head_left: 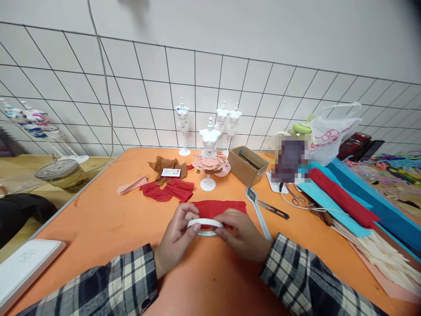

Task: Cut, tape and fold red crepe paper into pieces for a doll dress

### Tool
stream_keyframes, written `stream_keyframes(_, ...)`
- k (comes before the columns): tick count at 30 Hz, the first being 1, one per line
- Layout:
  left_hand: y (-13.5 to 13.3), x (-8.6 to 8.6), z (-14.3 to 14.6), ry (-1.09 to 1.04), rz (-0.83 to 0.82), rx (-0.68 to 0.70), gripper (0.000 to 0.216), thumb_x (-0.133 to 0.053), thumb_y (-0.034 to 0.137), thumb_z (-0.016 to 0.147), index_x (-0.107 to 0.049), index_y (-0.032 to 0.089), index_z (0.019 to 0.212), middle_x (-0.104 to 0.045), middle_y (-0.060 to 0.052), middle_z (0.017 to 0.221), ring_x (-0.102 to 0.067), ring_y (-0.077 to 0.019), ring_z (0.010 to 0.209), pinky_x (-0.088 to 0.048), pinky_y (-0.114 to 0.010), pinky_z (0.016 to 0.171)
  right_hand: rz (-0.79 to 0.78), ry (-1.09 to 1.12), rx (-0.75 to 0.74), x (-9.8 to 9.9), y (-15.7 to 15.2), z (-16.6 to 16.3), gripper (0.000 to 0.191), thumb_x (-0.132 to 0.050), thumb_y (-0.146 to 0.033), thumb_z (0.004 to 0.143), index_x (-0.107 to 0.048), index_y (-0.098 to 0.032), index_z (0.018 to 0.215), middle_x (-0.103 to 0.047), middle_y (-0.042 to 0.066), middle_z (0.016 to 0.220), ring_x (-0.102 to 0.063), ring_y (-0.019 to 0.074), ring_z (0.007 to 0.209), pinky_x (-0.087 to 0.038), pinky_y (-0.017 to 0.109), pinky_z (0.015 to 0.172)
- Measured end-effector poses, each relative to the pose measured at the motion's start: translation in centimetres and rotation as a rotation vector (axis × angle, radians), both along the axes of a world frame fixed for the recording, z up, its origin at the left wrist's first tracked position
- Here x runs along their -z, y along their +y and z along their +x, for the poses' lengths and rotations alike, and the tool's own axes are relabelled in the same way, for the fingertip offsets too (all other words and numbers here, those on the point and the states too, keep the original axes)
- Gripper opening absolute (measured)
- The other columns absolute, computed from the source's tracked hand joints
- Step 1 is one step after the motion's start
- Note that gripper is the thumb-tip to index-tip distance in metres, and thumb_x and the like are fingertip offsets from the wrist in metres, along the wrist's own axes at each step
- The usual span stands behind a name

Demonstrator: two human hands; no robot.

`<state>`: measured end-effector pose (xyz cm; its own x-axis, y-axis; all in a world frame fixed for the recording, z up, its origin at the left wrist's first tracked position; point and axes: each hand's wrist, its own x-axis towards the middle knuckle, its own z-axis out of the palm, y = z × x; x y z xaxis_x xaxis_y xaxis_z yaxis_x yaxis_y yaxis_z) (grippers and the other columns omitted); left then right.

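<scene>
White ring [204, 222], creased red sheet [217, 207]

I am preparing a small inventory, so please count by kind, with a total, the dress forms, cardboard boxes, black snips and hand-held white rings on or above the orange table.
Dress forms: 4
Cardboard box: 1
Black snips: 1
White ring, held by left hand and right hand: 1
Total: 7
</scene>
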<state>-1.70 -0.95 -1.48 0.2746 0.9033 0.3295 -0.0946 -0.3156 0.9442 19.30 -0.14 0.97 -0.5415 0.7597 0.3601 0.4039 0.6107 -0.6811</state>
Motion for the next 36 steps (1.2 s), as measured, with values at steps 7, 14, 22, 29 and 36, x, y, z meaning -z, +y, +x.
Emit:
stream_keyframes(7,0.6,0.0,-0.3,-0.031,0.103,-0.072,0.036,-0.046,0.049,0.095,-0.057,0.018,0.08,-0.051,-0.003,0.077,-0.048,-0.0176,0.075,-0.04,-0.03,0.073,-0.117,0.294,0.275,1.0,-0.8,-0.5,0.024,-0.054,-0.038,0.092,-0.07,-0.022,0.098,-0.074,0.005,0.087,-0.067,0.0174,0.07,-0.054,0.028,0.066)
stream_keyframes(14,0.2,0.5,0.4,-0.081,-0.164,-0.061,0.05,-0.051,0.051,0.093,-0.056,0.02,0.132,-0.061,-0.011,0.114,-0.057,-0.0207,0.093,-0.045,-0.032,0.081,0.074,0.114,0.123,2.0,0.0,-0.8,0.027,-0.05,-0.023,0.094,-0.068,-0.023,0.113,-0.062,0.009,0.128,-0.06,0.0196,0.117,-0.048,0.036,0.1)
stream_keyframes(22,0.5,0.2,0.3,-0.071,-0.187,-0.143,0.027,-0.06,0.039,0.089,-0.071,0.019,0.103,-0.069,-0.007,0.102,-0.06,-0.0198,0.092,-0.046,-0.033,0.09,0.086,0.151,0.187,2.3,0.0,-1.1,0.042,-0.052,-0.014,0.088,-0.059,-0.022,0.129,-0.063,0.01,0.122,-0.064,0.0177,0.097,-0.054,0.032,0.086)
stream_keyframes(29,0.2,-1.0,0.8,0.055,-0.067,-0.187,0.022,-0.066,0.038,0.084,-0.073,0.018,0.089,-0.068,-0.003,0.073,-0.063,-0.017,0.072,-0.053,-0.027,0.073,-0.1,0.247,0.308,2.2,-0.5,-1.7,0.018,-0.066,-0.025,0.083,-0.074,-0.021,0.098,-0.073,0.005,0.084,-0.064,0.0142,0.065,-0.05,0.024,0.055)
stream_keyframes(36,-0.5,-0.8,1.6,0.031,-0.085,-0.175,0.018,-0.065,0.033,0.086,-0.071,0.019,0.096,-0.072,-0.007,0.095,-0.066,-0.016,0.074,-0.054,-0.023,0.06,-0.193,0.294,0.399,2.5,-0.5,-1.9,0.01,-0.067,-0.028,0.082,-0.074,-0.022,0.086,-0.076,0.003,0.081,-0.069,0.0162,0.069,-0.054,0.027,0.065)
